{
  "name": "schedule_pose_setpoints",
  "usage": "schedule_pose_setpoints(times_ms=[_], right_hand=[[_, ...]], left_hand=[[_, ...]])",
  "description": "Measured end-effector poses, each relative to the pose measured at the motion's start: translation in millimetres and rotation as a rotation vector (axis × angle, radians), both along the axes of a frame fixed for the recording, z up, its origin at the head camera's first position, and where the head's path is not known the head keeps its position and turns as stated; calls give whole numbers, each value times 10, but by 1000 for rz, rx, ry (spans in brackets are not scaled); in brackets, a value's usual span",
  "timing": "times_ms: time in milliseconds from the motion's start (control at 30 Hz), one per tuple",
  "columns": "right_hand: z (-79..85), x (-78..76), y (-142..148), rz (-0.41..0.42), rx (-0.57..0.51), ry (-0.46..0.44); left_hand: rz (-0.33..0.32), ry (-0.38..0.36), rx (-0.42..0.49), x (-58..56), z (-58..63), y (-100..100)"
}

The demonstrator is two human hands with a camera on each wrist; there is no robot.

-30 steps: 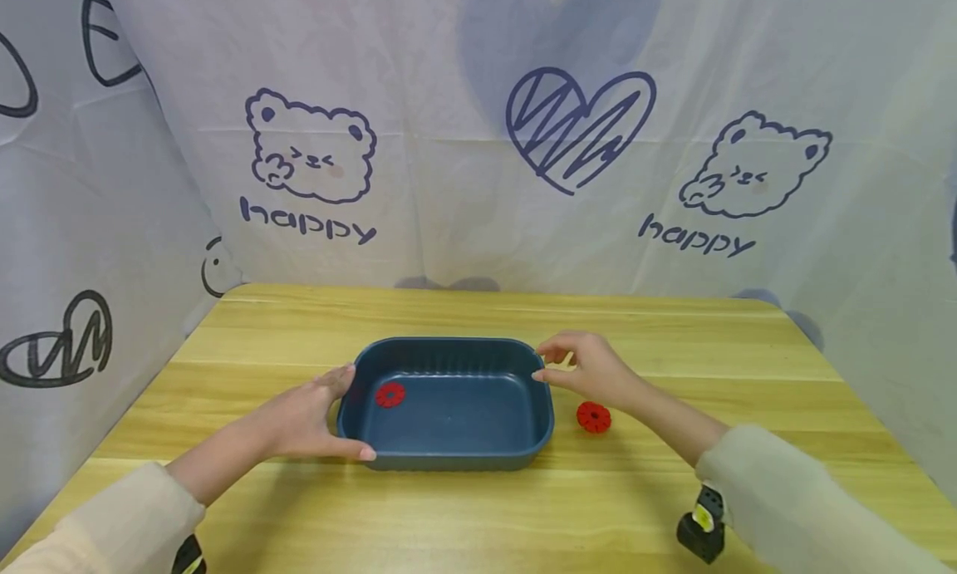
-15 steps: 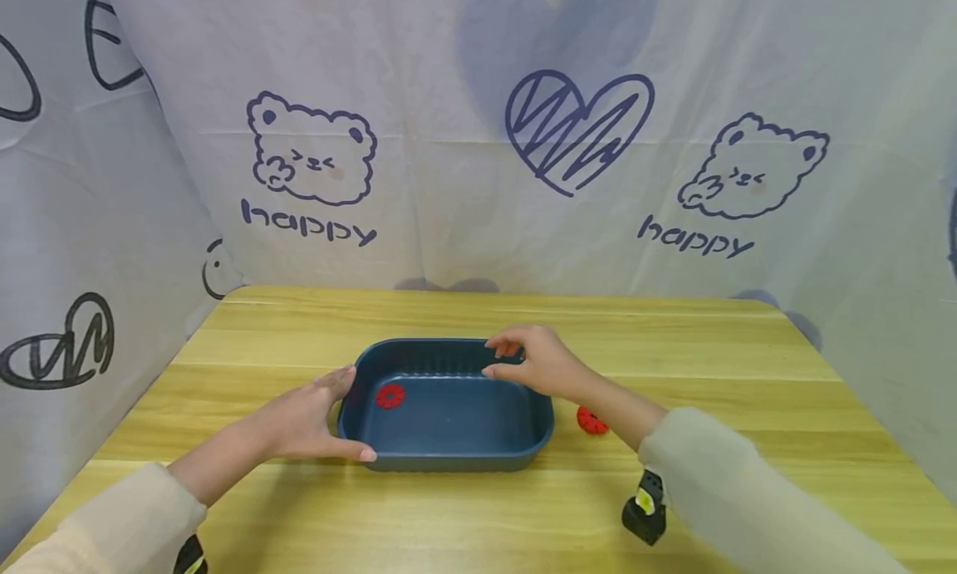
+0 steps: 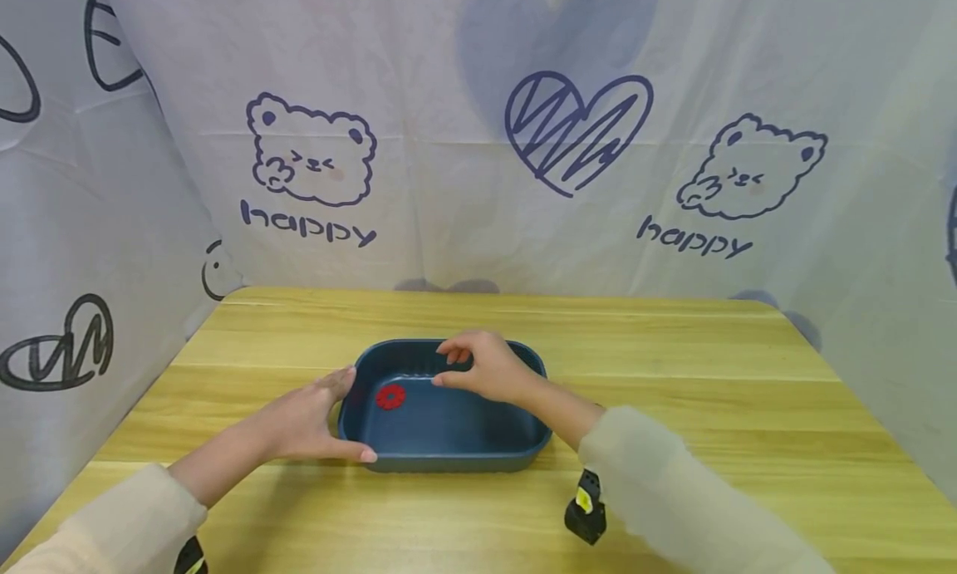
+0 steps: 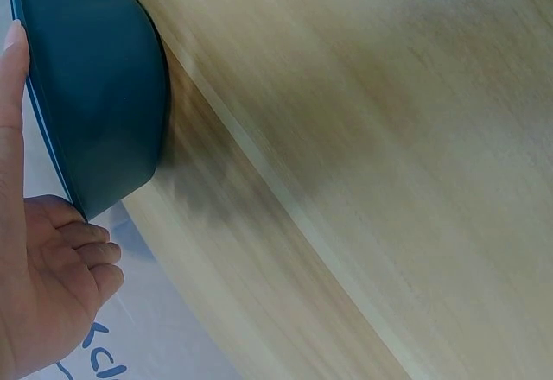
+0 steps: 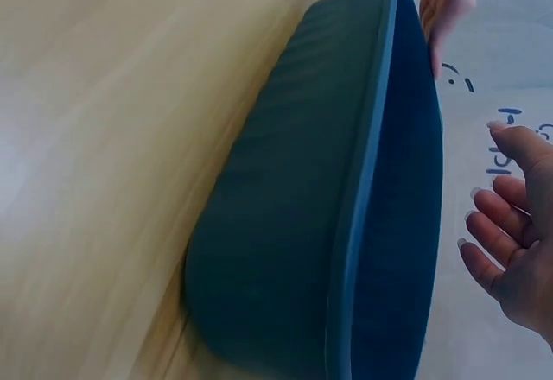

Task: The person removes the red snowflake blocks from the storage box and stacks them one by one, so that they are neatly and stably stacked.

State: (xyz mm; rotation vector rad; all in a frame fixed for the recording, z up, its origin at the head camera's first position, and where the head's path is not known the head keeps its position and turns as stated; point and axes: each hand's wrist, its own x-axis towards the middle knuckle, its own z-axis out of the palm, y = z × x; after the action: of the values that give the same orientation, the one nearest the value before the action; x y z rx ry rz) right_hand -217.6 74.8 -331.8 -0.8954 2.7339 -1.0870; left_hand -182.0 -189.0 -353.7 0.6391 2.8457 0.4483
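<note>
A dark blue plastic bin (image 3: 449, 462) stands on the wooden table. My left hand (image 3: 310, 420) holds its left end, with the thumb at the front rim and the fingers at the left side; in the left wrist view several fingertips (image 4: 104, 263) curl by the rim. Inside the bin, toward the left, lies a red notched disc (image 3: 390, 397) with a hole in its middle. My right hand (image 3: 482, 366) hovers over the bin, thumb and fingers loosely bent and apart. Nothing shows between them in the right wrist view, where the hand (image 5: 518, 224) is above the rim.
The wooden table (image 3: 748, 441) extends to both sides of the bin. A white cloth with printed bears and hearts (image 3: 449, 250) hangs behind it and on the left. My right forearm and sleeve (image 3: 658, 474) cross over the bin's right end.
My right hand has moved left from the bin's right rim to over its middle. A second red disc, right of the bin earlier, is now hidden behind the right arm. The left hand stays put.
</note>
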Motion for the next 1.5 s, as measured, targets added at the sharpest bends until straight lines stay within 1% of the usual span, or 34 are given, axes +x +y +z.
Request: schedule_pose_setpoints(times_ms=[267,500,800,1067,1167,1300,1400,1500], right_hand=[[-126,-62,-207,22,-36,-12],[-190,-119,-382,27,-5,-11],[-374,-166,-611,-28,64,-59],[-494,-212,-717,-107,134,-50],[-568,-249,-732,-127,162,-49],[-663,-293,-763,-152,227,-33],[-691,-301,-784,-170,277,-25],[-695,-300,-794,-175,291,-25]], left_hand=[[2,7,0,-5,-8,0],[-4,8,-3,-6,-4,2],[-18,11,4,-10,-8,-2],[-21,15,1,-7,-12,-6],[-22,14,0,-9,-16,-6],[-26,5,4,-11,-12,-5],[-26,-1,7,-11,-5,-1],[-25,-2,5,-14,-7,1]])
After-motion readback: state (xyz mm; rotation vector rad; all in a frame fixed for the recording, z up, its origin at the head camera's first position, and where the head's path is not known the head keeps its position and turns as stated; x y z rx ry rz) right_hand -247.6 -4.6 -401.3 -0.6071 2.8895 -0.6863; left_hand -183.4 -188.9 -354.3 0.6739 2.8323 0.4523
